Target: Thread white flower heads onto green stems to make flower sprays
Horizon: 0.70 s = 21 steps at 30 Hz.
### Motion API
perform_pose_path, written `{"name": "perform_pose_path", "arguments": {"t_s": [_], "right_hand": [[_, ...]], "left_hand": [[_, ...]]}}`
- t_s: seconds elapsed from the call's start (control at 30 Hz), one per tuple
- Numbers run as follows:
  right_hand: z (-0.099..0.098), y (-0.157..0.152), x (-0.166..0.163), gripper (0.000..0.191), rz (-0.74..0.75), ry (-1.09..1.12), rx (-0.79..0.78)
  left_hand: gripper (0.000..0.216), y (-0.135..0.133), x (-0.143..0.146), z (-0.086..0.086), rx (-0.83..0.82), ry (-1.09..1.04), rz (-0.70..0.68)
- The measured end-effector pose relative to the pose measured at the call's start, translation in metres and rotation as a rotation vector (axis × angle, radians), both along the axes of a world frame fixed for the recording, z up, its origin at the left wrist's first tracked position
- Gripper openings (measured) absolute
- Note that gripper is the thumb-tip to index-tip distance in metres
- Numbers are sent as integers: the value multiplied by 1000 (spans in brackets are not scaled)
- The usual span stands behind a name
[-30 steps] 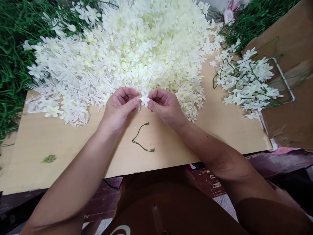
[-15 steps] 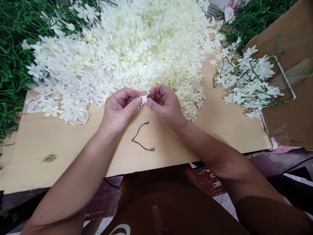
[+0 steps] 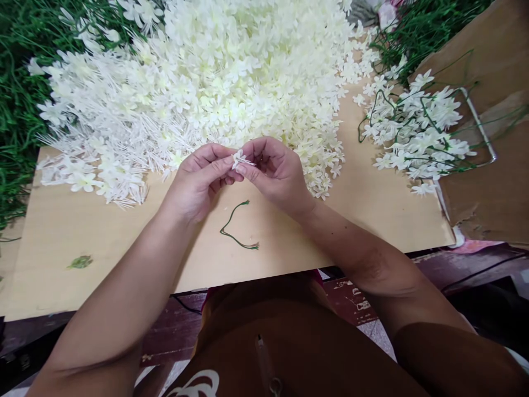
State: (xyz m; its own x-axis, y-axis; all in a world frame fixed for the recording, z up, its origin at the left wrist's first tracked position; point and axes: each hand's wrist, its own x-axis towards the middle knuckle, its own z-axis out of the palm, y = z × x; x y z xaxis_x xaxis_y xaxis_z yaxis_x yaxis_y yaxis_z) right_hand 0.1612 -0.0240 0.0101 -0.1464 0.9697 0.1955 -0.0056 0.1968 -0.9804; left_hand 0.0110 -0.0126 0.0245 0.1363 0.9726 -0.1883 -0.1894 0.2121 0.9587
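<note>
Midway — both hands, left hand and right hand, pinch one small white flower; finished stems few at right, loose-flower heap large, green stem bare.

Table: pale wood, smooth, matt. Flowers: cream, matt, seemingly plastic or cloth; stems are seen as thin green wire. Cardboard: brown, dull, edge torn rough.

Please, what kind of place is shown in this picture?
Probably a small workshop for assembling artificial flowers. A large heap of white blossoms covers the wooden board, finished sprigs on green wire lie at the right, and both hands pinch one blossom.
</note>
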Motion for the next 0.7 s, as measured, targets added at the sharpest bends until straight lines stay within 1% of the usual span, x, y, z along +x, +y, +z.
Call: {"name": "perform_pose_path", "arguments": {"t_s": [0.1, 0.13, 0.2, 0.23, 0.3, 0.37, 0.4, 0.5, 0.57, 0.63, 0.7], "right_hand": [[-1, 2, 3, 28, -11, -18, 56], [-1, 3, 5, 27, -27, -33, 81], [1, 5, 10, 26, -69, -71, 125], [2, 7, 13, 25, -82, -86, 139], [4, 10, 19, 26, -68, -95, 140], [6, 12, 23, 27, -7, -81, 104], [6, 13, 25, 27, 35, -72, 74], [3, 16, 26, 29, 166, -36, -19], [0, 17, 26, 30, 252, -8, -62], [-5, 19, 26, 32, 318, 14, -101], [-9, 22, 26, 33, 353, 32, -135]], "left_hand": [[16, 2, -1, 0, -10, 31, -54], [16, 2, -2, 0, 20, 71, -77], [17, 0, -7, -3, 130, 219, -135], [17, -1, -10, -4, 189, 312, -186], [16, -4, -17, -8, 274, 488, -332], [14, -6, -22, -11, 339, 656, -467], [12, -7, -24, -12, 383, 740, -505], [5, -7, -24, -12, 529, 934, -530], [9, -7, -22, -10, 562, 962, -541], [10, -6, -20, -8, 520, 930, -535], [9, -5, -21, -8, 415, 831, -483]]}}
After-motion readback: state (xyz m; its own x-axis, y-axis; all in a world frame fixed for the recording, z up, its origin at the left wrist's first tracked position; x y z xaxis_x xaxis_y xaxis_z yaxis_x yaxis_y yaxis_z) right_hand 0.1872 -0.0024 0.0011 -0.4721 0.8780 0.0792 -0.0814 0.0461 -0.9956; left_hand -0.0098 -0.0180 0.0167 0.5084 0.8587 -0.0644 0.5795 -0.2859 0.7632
